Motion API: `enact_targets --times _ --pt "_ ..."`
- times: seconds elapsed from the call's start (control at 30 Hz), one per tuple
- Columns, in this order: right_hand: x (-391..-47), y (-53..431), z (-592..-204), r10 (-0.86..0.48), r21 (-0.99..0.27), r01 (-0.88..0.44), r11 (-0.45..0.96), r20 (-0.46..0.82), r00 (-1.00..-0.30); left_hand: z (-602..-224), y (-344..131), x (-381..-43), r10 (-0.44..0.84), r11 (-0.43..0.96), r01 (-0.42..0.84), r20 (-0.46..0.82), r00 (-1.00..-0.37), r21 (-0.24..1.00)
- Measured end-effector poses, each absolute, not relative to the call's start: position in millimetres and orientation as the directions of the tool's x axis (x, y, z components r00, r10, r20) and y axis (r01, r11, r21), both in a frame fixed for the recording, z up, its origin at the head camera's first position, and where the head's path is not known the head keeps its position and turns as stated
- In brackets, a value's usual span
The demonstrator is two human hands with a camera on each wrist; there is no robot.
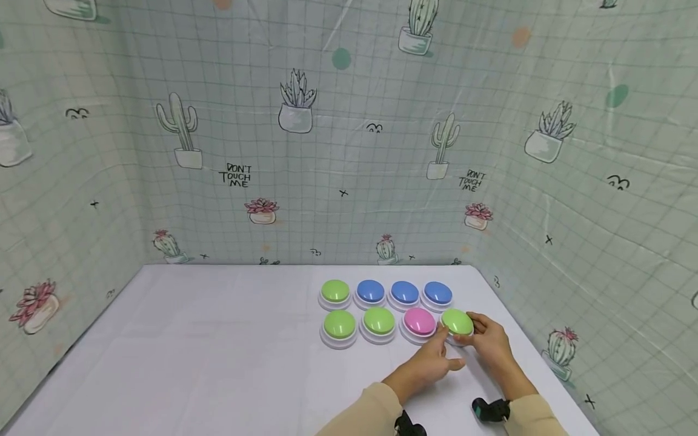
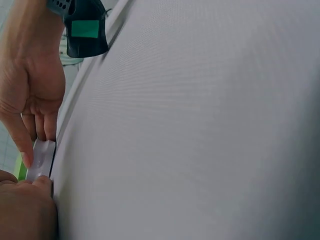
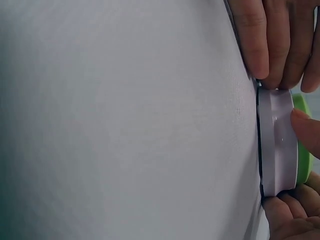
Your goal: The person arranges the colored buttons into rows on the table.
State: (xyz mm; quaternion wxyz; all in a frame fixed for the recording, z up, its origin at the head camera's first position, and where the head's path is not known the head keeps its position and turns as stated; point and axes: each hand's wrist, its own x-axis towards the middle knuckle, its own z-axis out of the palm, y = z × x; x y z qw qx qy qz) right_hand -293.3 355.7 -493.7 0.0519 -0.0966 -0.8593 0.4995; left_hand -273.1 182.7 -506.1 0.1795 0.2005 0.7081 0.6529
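A green push button (image 1: 457,322) with a white round base sits at the right end of the front row. My right hand (image 1: 491,342) grips it from the right, thumb on the near side and fingers round the far right side. From the left my left hand (image 1: 428,363) reaches in; its fairly straight fingers (image 3: 252,45) meet the edge of the white base (image 3: 277,142) in the right wrist view. Just left of that button is a pink button (image 1: 419,321), close to the left fingertips. In the left wrist view both hands flank the white base (image 2: 41,159).
Two more green buttons (image 1: 339,325) continue the front row leftward. Behind stand another green button (image 1: 335,291) and three blue buttons (image 1: 405,292). All are on a white table (image 1: 191,351), enclosed by cactus-print cloth walls (image 1: 338,157).
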Motion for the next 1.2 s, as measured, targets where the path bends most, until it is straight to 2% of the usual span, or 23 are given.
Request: enact_targets --times 0.47,0.83,1.0,1.1,1.2 --pt "-303.9 356.8 -490.4 0.173 -0.861 0.119 0.494 -0.036 -0.984 -503.8 178.4 -274.6 0.528 0.085 0.053 0.000 -0.849 0.995" --pt "-312.8 351.3 -489.8 0.144 -0.863 0.111 0.492 -0.045 -0.989 -500.2 166.6 -278.4 0.560 0.168 0.079 -0.029 -0.828 0.983" --pt "-311.1 350.7 -485.0 0.215 -0.872 0.142 0.469 -0.044 -0.976 -492.3 152.3 -280.2 0.613 0.127 0.082 -0.013 -0.790 0.989" --pt "-309.2 346.9 -476.6 0.295 -0.886 0.135 0.443 0.002 -0.955 -484.2 135.3 -284.9 0.645 0.086 0.132 0.046 -0.762 0.987" --pt "-308.2 336.8 -464.1 0.343 -0.930 0.089 0.357 0.042 -0.938 -473.4 110.7 -291.2 0.645 0.108 0.192 0.078 -0.760 0.975"
